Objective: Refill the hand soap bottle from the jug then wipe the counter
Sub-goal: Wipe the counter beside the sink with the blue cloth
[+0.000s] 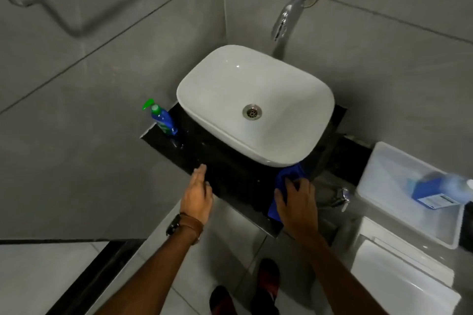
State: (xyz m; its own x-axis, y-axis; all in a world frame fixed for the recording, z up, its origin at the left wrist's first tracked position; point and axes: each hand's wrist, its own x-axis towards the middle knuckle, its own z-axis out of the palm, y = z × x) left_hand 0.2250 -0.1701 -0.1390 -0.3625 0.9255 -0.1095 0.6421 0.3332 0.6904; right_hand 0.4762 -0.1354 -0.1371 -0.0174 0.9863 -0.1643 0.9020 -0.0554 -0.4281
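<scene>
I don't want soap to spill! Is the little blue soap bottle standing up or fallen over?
Standing up. The soap bottle rests on its base on the black counter left of the sink, green pump on top.

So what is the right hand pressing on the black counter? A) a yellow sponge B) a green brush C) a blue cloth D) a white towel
C: the right hand lies flat on a blue cloth at the black counter's front edge, beside the white basin.

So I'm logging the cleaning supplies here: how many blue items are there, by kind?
Soap bottle on the counter: 1
Cloth under the right hand: 1
Jug on the toilet tank: 1
Total: 3
</scene>
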